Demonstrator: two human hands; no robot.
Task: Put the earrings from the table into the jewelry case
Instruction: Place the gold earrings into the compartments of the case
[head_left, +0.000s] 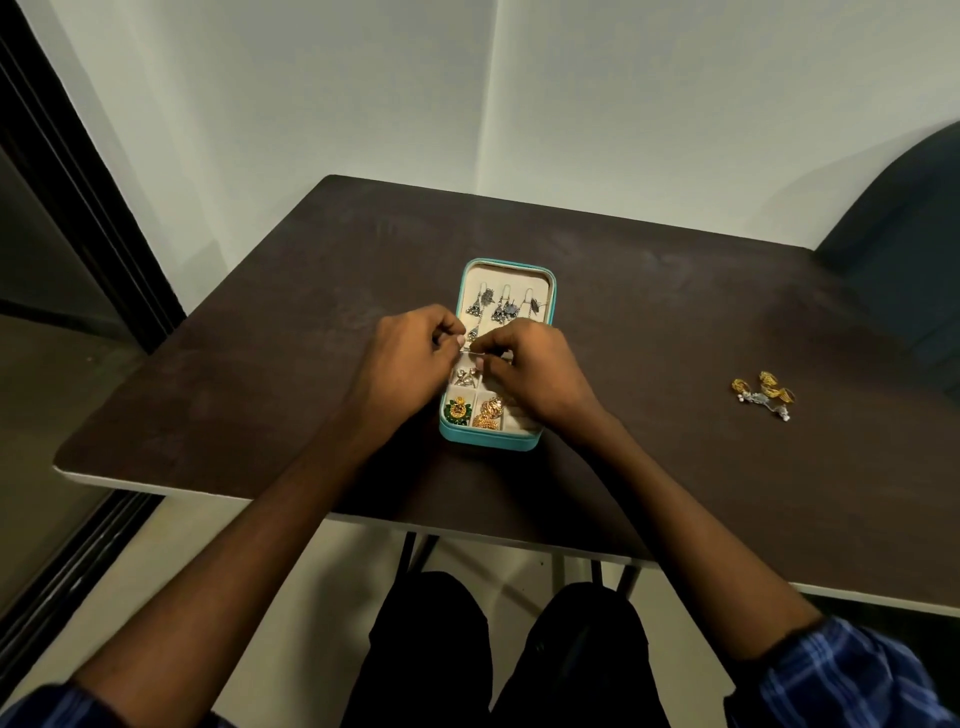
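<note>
head view: both hands, left hand (410, 358) and right hand (535, 371), pinch a silver earring (471, 352) over the jewelry case (551, 291); judged mid-placement. next: remaining earrings (763, 396) near bench's right edge.

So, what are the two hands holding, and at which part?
Both hands, left and right, pinch a small silver earring over the jewelry case; its exact held part is too small to tell.

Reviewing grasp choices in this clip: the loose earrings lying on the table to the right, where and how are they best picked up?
The loose earrings lie flat in a small tangled cluster, away from the jewelry case. Probably best for the right hand to come from above and pinch one gold hoop at its raised rim, lifting singly. Finer detail is too small to tell.
</note>
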